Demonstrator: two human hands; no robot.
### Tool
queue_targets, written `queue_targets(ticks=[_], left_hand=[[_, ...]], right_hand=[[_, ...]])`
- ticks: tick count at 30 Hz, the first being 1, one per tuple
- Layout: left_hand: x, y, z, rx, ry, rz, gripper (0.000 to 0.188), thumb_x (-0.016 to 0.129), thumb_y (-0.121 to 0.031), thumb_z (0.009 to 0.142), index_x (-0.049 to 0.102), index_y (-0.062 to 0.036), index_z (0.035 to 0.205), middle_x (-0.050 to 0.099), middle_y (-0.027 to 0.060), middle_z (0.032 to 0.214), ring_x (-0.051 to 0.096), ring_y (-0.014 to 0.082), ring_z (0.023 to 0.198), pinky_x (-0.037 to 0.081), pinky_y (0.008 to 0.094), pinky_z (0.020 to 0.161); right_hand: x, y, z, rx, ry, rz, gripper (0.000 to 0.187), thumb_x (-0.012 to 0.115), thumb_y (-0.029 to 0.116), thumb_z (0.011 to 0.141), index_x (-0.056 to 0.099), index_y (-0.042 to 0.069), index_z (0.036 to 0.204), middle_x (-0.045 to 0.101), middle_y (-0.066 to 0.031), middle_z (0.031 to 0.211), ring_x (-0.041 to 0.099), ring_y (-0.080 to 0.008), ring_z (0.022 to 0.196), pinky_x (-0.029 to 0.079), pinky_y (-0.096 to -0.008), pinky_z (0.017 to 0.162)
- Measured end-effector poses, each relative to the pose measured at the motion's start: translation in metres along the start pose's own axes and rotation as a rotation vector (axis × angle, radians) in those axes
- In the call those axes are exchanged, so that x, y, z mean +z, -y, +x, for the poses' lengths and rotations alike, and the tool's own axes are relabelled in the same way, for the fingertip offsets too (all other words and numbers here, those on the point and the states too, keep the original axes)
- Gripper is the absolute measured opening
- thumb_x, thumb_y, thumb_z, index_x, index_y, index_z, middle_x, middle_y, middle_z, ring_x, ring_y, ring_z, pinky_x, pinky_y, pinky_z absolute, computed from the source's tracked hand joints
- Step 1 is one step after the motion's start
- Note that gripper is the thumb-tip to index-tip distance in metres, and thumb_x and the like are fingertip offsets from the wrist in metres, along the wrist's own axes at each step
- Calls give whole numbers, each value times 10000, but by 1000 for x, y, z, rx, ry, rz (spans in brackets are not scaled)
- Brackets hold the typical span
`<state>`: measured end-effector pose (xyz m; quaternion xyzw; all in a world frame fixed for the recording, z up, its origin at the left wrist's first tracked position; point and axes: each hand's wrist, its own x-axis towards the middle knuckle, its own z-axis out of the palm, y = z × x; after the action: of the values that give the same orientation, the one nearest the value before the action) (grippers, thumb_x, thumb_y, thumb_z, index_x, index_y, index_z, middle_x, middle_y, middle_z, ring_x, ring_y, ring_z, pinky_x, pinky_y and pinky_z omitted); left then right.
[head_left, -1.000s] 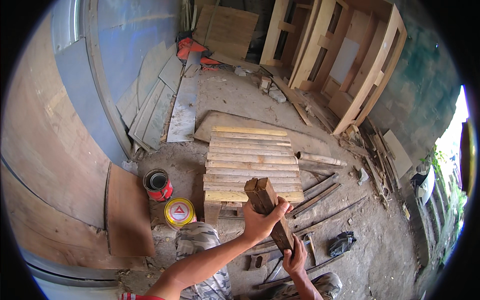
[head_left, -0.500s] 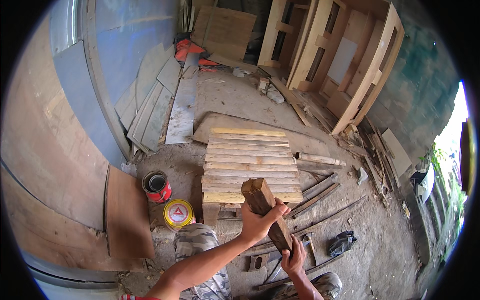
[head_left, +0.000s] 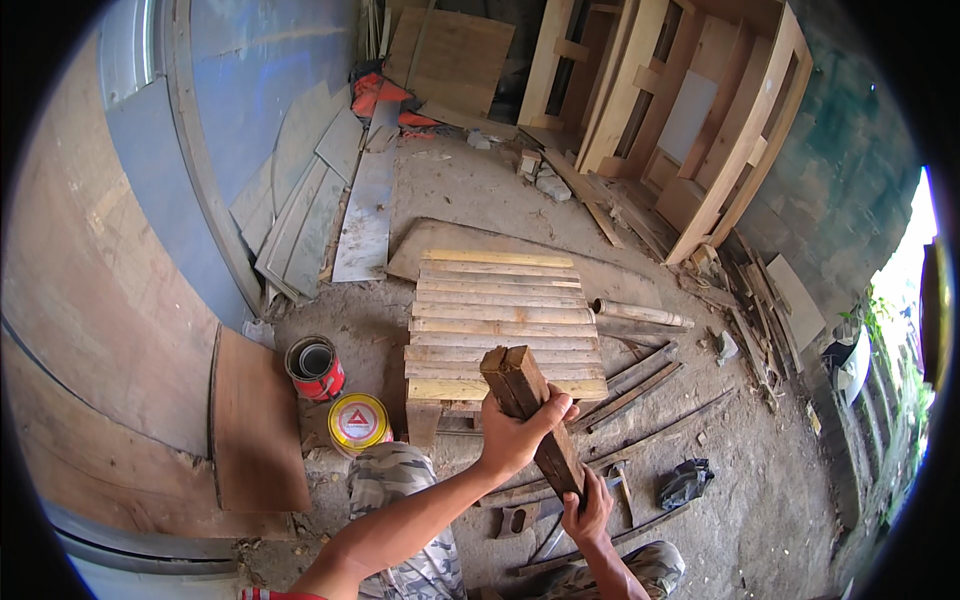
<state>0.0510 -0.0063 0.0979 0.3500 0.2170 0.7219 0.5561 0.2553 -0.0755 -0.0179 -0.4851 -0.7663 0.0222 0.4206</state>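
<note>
I have a length of squared timber (head_left: 524, 385) held clear of the floor (head_left: 750, 540), its upper end showing in front of the middle of the slatted table's (head_left: 500, 325) near edge. It looks dark brown and rough-faced, with a paler, worn end and a groove splitting that end in two; I can't tell whether it is one piece or two laid together. The long axis slants: the notched end points up and away toward the table, the other comes down and back to the right, past the near right corner. The left hand (head_left: 520, 432) is wrapped around the upper part, thumb across the side. The right hand (head_left: 590, 507) is closed around the lower end, fingers partly hidden.
</note>
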Motion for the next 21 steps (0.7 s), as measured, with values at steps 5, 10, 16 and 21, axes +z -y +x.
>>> queue_targets(ticks=[5, 10, 16, 21], left_hand=[[1, -1, -1, -19, 21, 12, 175, 719, -20, 893, 594, -13, 1015, 689, 92, 905, 734, 240, 787, 620, 415, 755], [3, -2, -2, -18, 20, 25, 179, 734, -49, 893, 598, -11, 1003, 692, 94, 873, 737, 245, 759, 620, 413, 735], [2, -2, 1, -4, 18, 5, 193, 757, -109, 893, 605, -12, 963, 689, 96, 841, 730, 242, 754, 618, 412, 729], [-1, 2, 4, 1, 9, 6, 161, 734, -100, 899, 605, -11, 940, 684, 97, 831, 725, 241, 745, 617, 411, 720]], right_hand=[[1, -3, 1, -38, -35, -2, 559, 646, 362, 934, 560, -53, 1299, 565, -164, 766, 588, -335, 642, 461, -412, 579], [1, -4, -4, -48, -44, -62, 585, 660, 377, 919, 558, -52, 1304, 557, -150, 756, 581, -328, 636, 453, -411, 574], [3, -4, -4, -21, -47, -52, 587, 677, 370, 904, 568, -44, 1306, 558, -141, 754, 579, -325, 634, 453, -414, 578], [3, -3, -3, 2, -34, -30, 572, 700, 321, 881, 572, -39, 1306, 560, -145, 756, 580, -327, 637, 456, -418, 583]])
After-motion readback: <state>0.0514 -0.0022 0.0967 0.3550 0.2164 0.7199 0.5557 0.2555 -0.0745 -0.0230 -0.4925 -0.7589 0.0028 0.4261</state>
